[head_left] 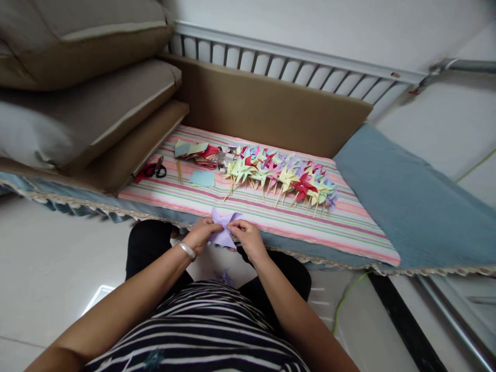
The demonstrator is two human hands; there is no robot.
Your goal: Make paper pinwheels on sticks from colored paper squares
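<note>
A purple paper pinwheel (222,236) is held up in front of me, just past the near edge of the couch seat. My left hand (200,235) pinches it from the left, with the thumb near its middle. From the right, my right hand (248,237) has its fingertips closed at the pinwheel's centre. Whether those fingertips also hold a pin or some other small part is too small to tell. On the striped cloth beyond lie many finished-looking pinwheels (287,178) on sticks, in yellow, green, red, pink and purple.
On the striped cloth (248,206) are scissors (155,169), sticks (179,172), a light blue paper square (203,178) and a pile of coloured paper (199,153). Large cushions (89,111) stack up at left. Another purple pinwheel (225,277) is low between my knees.
</note>
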